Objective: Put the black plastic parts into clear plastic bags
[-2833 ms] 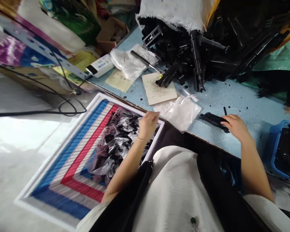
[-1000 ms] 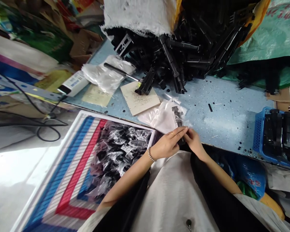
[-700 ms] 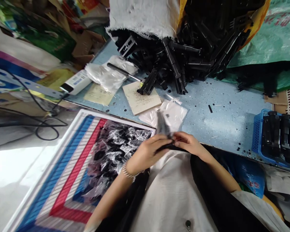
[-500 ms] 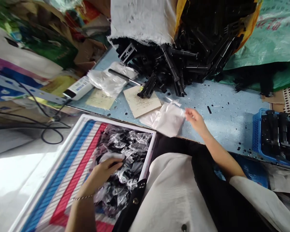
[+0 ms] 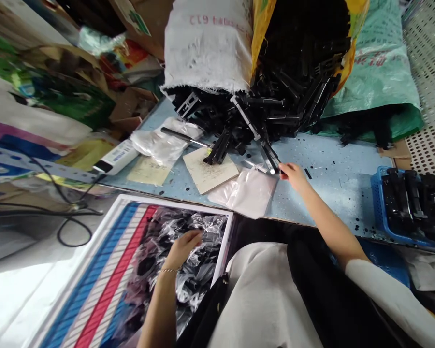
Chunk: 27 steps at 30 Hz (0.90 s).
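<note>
My left hand (image 5: pixel 183 247) hangs low over the striped woven bag (image 5: pixel 105 270) full of black parts wrapped in clear plastic (image 5: pixel 181 251); its fingers curl loosely and hold nothing that I can see. My right hand (image 5: pixel 293 175) reaches across the blue table (image 5: pixel 333 183) and pinches the end of a long black plastic part (image 5: pixel 270 157) at the foot of the big heap of black parts (image 5: pixel 275 111). A stack of clear plastic bags (image 5: pixel 248 192) lies between the hands near the table's front edge.
A white sack (image 5: pixel 208 46) and a yellow sack spill the heap. A small card (image 5: pixel 210 169), a pen-like tool (image 5: pixel 183 137), a white tube (image 5: pixel 118 157) and crumpled plastic lie at the left. A blue basket (image 5: pixel 402 203) of black parts stands at right. Cables run on the floor.
The hands held a bagged part together, then split. The left dropped it into the striped bag and has lifted slightly. The right reached forward from the plastic bags to the heap's edge.
</note>
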Tool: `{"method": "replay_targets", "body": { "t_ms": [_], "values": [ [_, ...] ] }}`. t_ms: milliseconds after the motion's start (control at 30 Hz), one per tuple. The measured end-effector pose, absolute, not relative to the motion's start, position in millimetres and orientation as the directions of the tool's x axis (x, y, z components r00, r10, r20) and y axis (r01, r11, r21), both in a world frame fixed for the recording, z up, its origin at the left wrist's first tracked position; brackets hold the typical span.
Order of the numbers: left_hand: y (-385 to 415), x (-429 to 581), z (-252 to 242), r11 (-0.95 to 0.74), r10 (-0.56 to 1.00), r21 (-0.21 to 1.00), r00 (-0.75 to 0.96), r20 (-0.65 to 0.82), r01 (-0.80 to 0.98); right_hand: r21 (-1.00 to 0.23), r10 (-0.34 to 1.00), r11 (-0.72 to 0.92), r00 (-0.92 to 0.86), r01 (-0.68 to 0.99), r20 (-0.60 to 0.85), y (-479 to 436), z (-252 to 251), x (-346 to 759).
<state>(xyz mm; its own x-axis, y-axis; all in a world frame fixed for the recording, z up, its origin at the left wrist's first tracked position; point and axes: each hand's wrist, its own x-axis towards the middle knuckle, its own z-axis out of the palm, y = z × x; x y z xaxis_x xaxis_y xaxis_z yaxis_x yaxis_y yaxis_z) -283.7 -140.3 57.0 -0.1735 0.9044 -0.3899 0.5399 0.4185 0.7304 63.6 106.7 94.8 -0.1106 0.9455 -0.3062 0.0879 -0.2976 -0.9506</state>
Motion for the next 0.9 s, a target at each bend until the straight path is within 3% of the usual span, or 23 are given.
{"method": "replay_targets", "body": {
  "t_ms": [67, 133, 200, 333, 500, 600, 733, 800, 900],
  "values": [
    [-103, -241, 63, 0.378, 0.923, 0.837, -0.097, -0.371, 0.395, -0.970, 0.976, -0.180, -0.096, 0.163, -0.197, 67, 96, 78],
    [-60, -183, 72, 0.213, 0.977, 0.957, -0.012, -0.215, 0.199, -0.951, 0.997, -0.010, -0.070, 0.309, -0.033, 27, 100, 83],
    [-20, -126, 82, 0.061, 0.998, 0.997, -0.021, -0.060, 0.040, -0.901, 0.987, 0.140, -0.128, 0.410, 0.096, -8, 107, 83],
    [17, -57, 97, 0.110, 0.992, 0.994, -0.066, -0.109, 0.015, -0.825, 0.903, 0.377, -0.365, 0.421, 0.227, -37, 124, 97],
    [-14, -45, 112, 0.044, 0.991, 0.999, 0.123, -0.045, 0.012, -0.571, 0.832, 0.512, -0.205, 0.642, 0.515, 3, 133, 142],
    [-30, -39, 115, 0.004, 0.977, 0.999, 0.214, -0.011, 0.035, -0.512, 0.818, 0.534, -0.258, 0.673, 0.514, 28, 127, 147],
    [-26, -33, 107, -0.039, 0.987, 0.995, 0.157, 0.025, 0.091, -0.813, 0.951, 0.310, -0.161, 0.492, 0.265, 26, 118, 126],
    [-17, -37, 105, -0.011, 0.996, 0.996, 0.088, 0.003, 0.087, -0.870, 0.971, 0.224, -0.180, 0.438, 0.160, 12, 116, 119],
    [-6, -44, 113, 0.062, 0.998, 0.997, -0.015, -0.061, 0.036, -0.705, 0.892, 0.439, -0.361, 0.557, 0.271, -12, 111, 120]
  ]
}}
